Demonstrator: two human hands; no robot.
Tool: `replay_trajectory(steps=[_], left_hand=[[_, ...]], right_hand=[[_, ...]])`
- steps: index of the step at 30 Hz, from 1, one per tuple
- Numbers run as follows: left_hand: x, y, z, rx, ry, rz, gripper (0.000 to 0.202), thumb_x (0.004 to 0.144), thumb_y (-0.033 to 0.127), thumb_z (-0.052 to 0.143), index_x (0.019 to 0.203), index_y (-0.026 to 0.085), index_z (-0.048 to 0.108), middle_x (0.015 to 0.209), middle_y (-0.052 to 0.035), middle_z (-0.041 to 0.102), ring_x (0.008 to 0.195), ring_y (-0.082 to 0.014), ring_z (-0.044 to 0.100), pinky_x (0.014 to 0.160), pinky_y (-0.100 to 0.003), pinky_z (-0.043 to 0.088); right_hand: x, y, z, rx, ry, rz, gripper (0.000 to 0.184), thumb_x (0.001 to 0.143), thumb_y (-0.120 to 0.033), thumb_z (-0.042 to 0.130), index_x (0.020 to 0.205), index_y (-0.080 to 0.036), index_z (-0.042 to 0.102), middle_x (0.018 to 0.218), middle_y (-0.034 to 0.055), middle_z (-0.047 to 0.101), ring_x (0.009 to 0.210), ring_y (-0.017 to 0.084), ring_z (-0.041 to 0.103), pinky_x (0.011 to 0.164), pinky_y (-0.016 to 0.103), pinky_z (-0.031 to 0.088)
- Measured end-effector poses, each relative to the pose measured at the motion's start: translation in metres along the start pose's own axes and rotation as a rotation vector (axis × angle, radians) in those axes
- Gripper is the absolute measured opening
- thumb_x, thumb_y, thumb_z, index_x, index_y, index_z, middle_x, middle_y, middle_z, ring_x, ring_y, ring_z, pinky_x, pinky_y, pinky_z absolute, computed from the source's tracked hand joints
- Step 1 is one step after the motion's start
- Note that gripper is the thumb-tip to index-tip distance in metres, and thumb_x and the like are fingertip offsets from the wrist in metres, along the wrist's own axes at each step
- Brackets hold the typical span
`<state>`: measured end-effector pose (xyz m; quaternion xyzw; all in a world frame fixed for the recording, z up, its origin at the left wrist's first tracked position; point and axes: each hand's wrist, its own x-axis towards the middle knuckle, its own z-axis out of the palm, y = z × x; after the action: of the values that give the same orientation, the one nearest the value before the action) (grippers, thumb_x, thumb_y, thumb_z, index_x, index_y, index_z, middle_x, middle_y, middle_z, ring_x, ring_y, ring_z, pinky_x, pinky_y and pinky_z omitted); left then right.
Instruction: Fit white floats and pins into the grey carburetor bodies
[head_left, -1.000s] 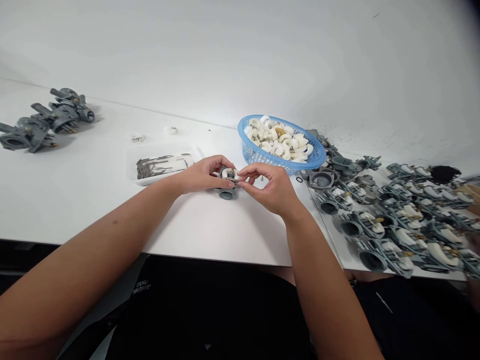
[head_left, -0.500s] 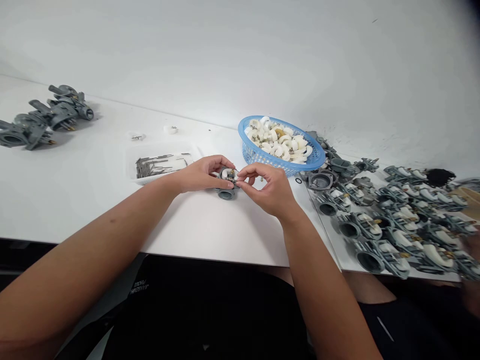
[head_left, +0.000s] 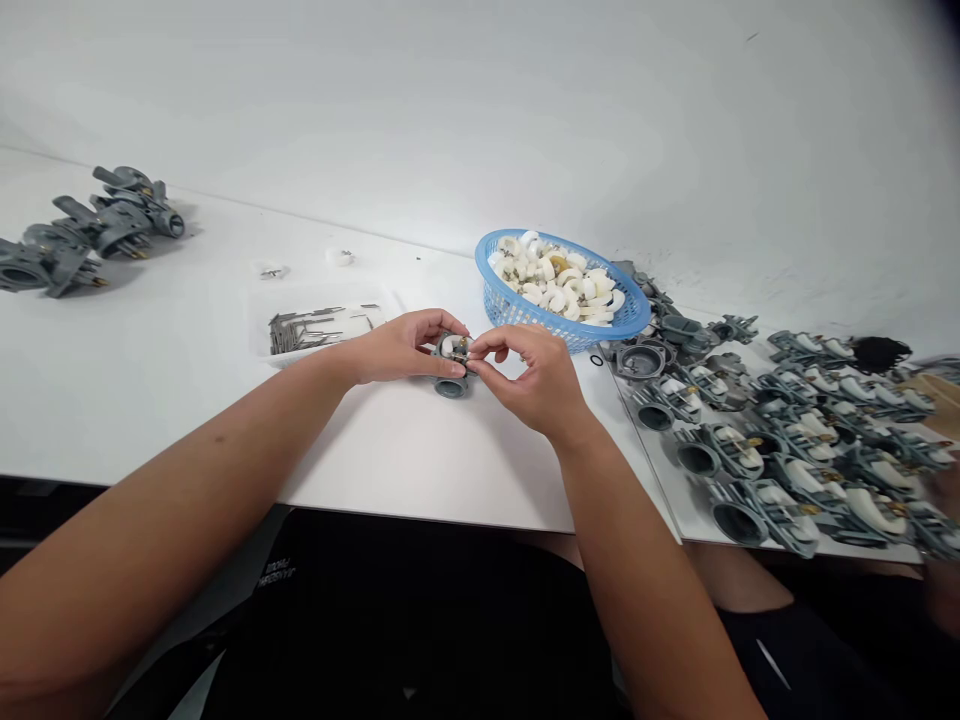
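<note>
Carburetor appears to rest on the table, nearer the person than the basket and a little to its left, its bore facing the person and a white float on top. The left hand clasps the carburetor, thumb on the near side, fingers around the far side. The right hand has 2 fingertips drawn close at the float's right edge; whether they pinch a small part, I cannot tell. Farther left of the basket, a tray holds thin pins.

For such fine work, I'd keep the left clasp firm but light near the float, so the carburetor cannot twist while the float moves freely. I'd have the right fingertips press squarely, in 1 line, and ease off at any binding: forcing could bend something delicate.
</note>
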<state>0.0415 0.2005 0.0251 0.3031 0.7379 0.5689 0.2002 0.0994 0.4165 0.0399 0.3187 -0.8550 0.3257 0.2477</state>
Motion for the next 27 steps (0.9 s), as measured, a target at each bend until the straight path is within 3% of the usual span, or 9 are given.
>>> replay_trajectory(steps=[15, 19, 24, 27], left_hand=[[0.0016, -0.0013, 0.0012, -0.023, 0.002, 0.006, 0.055, 0.070, 0.044, 0.087, 0.112, 0.020, 0.060, 0.093, -0.0055, 0.064, 0.086, -0.0207, 0.064, 0.074, -0.037, 0.051], [-0.0001, 0.0020, 0.0027, -0.013, 0.007, -0.024, 0.054, 0.073, 0.042, 0.085, 0.115, 0.019, 0.060, 0.100, -0.0077, 0.064, 0.090, -0.0205, 0.062, 0.075, -0.037, 0.050], [-0.0013, 0.0041, 0.0039, -0.058, -0.003, -0.025, 0.048, 0.077, 0.037, 0.082, 0.116, 0.020, 0.061, 0.126, -0.0108, 0.060, 0.106, -0.0218, 0.062, 0.085, -0.037, 0.051], [-0.0005, 0.0019, 0.0036, -0.094, -0.007, -0.030, 0.049, 0.078, 0.036, 0.080, 0.119, 0.020, 0.059, 0.128, -0.0099, 0.059, 0.107, -0.0212, 0.061, 0.086, -0.036, 0.051]], right_hand=[[-0.0001, -0.0013, -0.0007, 0.028, -0.030, 0.042, 0.007, 0.087, -0.017, 0.064, 0.085, -0.023, 0.068, 0.086, -0.0010, 0.074, 0.076, 0.017, 0.063, 0.080, 0.035, 0.047], [0.0000, -0.0004, -0.0021, 0.054, -0.027, 0.041, 0.008, 0.084, -0.015, 0.066, 0.088, -0.023, 0.069, 0.087, -0.0013, 0.074, 0.077, 0.017, 0.063, 0.079, 0.033, 0.048], [-0.0012, 0.0003, -0.0034, 0.058, -0.032, 0.066, 0.009, 0.083, -0.020, 0.069, 0.092, -0.023, 0.068, 0.092, 0.0005, 0.074, 0.083, 0.019, 0.064, 0.083, 0.035, 0.049], [-0.0031, 0.0018, -0.0045, 0.084, -0.073, 0.101, 0.025, 0.083, -0.027, 0.071, 0.108, -0.023, 0.065, 0.109, 0.0039, 0.071, 0.100, 0.022, 0.063, 0.092, 0.039, 0.049]])
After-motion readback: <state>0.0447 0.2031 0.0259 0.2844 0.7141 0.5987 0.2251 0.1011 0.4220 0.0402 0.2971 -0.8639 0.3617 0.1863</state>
